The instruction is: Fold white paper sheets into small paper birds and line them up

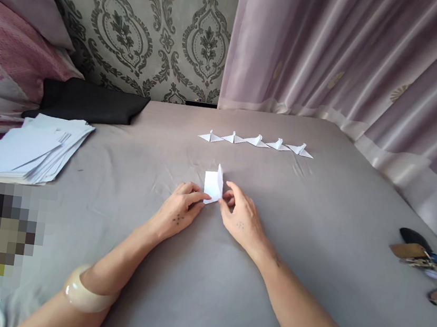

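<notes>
A small piece of folded white paper (211, 183) lies on the grey cloth, with one flap standing up along its right side. My left hand (181, 205) grips its lower left corner between thumb and fingers. At the lower right corner, my right hand (242, 215) pinches the raised flap's base, its forefinger arched behind the flap. Beyond both hands, several white origami birds (258, 141) stand in a row with their wings spread, neighbours' wing tips touching or nearly so.
Loose white sheets (33, 148) are stacked on the left, in front of a black folded item (90, 101). Keys (416, 259) and other small items lie at the right edge. A purple curtain (316, 48) hangs along the back and right. The lower left corner is pixelated.
</notes>
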Demonstrator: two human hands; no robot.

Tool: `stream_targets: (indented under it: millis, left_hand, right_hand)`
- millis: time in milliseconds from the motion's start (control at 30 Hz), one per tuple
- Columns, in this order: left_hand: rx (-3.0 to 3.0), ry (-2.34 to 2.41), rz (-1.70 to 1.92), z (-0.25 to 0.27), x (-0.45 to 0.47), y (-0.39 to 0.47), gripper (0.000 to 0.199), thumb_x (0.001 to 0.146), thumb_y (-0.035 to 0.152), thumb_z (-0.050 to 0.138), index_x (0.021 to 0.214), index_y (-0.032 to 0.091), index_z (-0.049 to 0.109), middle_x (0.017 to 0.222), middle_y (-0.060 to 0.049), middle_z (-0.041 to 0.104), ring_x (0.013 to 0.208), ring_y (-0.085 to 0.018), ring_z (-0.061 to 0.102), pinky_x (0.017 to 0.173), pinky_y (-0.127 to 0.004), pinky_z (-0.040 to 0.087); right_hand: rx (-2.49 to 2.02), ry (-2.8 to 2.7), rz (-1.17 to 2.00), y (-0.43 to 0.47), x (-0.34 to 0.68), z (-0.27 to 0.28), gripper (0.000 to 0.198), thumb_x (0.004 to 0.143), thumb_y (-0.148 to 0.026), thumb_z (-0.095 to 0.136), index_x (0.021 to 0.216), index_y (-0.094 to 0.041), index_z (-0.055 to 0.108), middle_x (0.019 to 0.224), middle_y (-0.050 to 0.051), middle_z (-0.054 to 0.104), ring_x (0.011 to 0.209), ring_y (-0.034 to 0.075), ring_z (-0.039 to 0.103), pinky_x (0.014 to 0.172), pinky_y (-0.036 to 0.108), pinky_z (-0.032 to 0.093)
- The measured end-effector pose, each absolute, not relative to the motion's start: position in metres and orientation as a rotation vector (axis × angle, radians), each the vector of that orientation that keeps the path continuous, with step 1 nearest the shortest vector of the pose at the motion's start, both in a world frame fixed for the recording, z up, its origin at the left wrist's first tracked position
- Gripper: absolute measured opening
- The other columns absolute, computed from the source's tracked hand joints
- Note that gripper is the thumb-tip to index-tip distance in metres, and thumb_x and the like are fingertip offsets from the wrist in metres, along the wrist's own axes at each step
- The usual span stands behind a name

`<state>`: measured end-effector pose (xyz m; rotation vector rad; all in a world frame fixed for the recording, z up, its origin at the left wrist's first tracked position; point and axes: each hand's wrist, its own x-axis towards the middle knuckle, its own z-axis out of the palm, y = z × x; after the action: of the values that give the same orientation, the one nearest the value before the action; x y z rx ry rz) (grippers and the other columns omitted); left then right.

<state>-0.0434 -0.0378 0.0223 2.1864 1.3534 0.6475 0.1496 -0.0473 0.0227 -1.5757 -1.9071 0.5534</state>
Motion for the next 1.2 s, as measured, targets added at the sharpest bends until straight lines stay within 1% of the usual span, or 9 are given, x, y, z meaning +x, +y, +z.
stream_targets:
  millis: [100,233,367,500,767,867,1000,1100,1200]
  left_hand:
    - [2.251,1.3,0.651,0.018,-0.042,-0.038,0.031,0.09,0.02,0.047,0.117,0.022,0.063,0.108,-0.009,0.059,0.102,-0.023,0.052,0.088,-0.035,0.048]
    - [2.435,1.41,0.758,0.011,-0.043,-0.037,0.046,0.083,0.01,0.05,0.128,0.02,0.053,0.117,-0.011,0.054,0.104,-0.025,0.048,0.089,-0.04,0.047]
    - [2.72,1.618,0.812,0.012,-0.044,-0.039,0.033,0.084,0.011,0.052,0.114,0.023,0.063,0.114,-0.013,0.053,0.094,-0.026,0.047,0.079,-0.043,0.044]
    - [2.936,1.511,0.762,0.021,-0.04,-0.043,0.023,0.091,0.011,0.048,0.097,0.022,0.067,0.109,-0.01,0.062,0.1,-0.027,0.05,0.079,-0.04,0.039]
    - [2.933,1.138,0.628,0.017,-0.033,-0.042,0.028,0.096,0.008,0.038,0.114,0.015,0.059,0.117,-0.007,0.066,0.099,-0.02,0.057,0.085,-0.034,0.043]
    - [2.902,1.147,0.457,0.016,-0.03,-0.041,0.033,0.096,0.01,0.036,0.123,0.017,0.055,0.124,-0.008,0.061,0.089,-0.02,0.055,0.08,-0.033,0.046]
    - [2.94,1.204,0.393,0.015,-0.027,-0.039,0.035,0.096,0.014,0.037,0.127,0.018,0.053,0.129,-0.011,0.055,0.085,-0.022,0.052,0.077,-0.036,0.048]
    - [2.924,1.255,0.404,0.016,-0.024,-0.038,0.035,0.096,0.018,0.039,0.128,0.018,0.053,0.12,-0.014,0.056,0.087,-0.023,0.053,0.074,-0.036,0.048]
    - [2.898,1.271,0.45,0.017,-0.022,-0.037,0.032,0.098,0.021,0.039,0.124,0.017,0.057,0.108,-0.013,0.06,0.085,-0.023,0.054,0.073,-0.035,0.047]
  right_hand:
    - [-1.594,-1.839,0.535,-0.043,0.15,0.022,0.025,0.089,-0.021,0.047,0.111,-0.018,0.06,0.094,0.007,0.071,0.081,0.019,0.065,0.075,0.03,0.046]
    - [-1.61,-1.704,0.668,-0.039,0.153,0.022,0.021,0.089,-0.023,0.047,0.095,-0.02,0.067,0.081,0.005,0.072,0.071,0.017,0.065,0.066,0.027,0.045]
    - [-1.548,-1.534,0.936,-0.035,0.157,0.026,0.021,0.086,-0.025,0.048,0.092,-0.02,0.068,0.083,0.003,0.074,0.073,0.016,0.066,0.065,0.025,0.045]
    - [-1.503,-1.512,1.085,-0.031,0.159,0.024,0.02,0.086,-0.028,0.049,0.087,-0.02,0.067,0.085,0.002,0.073,0.071,0.015,0.064,0.064,0.025,0.045]
    - [-1.402,-1.482,1.226,-0.03,0.158,0.019,0.023,0.088,-0.024,0.047,0.107,-0.021,0.06,0.097,0.004,0.073,0.078,0.014,0.068,0.074,0.028,0.051]
    - [-1.444,-1.44,1.141,-0.032,0.159,0.022,0.026,0.086,-0.02,0.047,0.111,-0.02,0.055,0.102,0.006,0.071,0.079,0.014,0.068,0.074,0.027,0.051]
    - [-1.558,-1.571,0.816,-0.039,0.161,0.033,0.018,0.082,-0.016,0.049,0.095,-0.021,0.061,0.092,0.002,0.068,0.072,0.012,0.063,0.07,0.026,0.047]
    - [-1.572,-1.847,0.718,-0.048,0.161,0.041,0.022,0.083,-0.016,0.048,0.088,-0.023,0.068,0.087,0.0,0.064,0.066,0.01,0.057,0.065,0.024,0.043]
    - [-1.648,-2.041,0.647,-0.055,0.158,0.044,0.032,0.085,-0.015,0.045,0.101,-0.027,0.069,0.087,0.0,0.06,0.066,0.011,0.055,0.063,0.024,0.039]
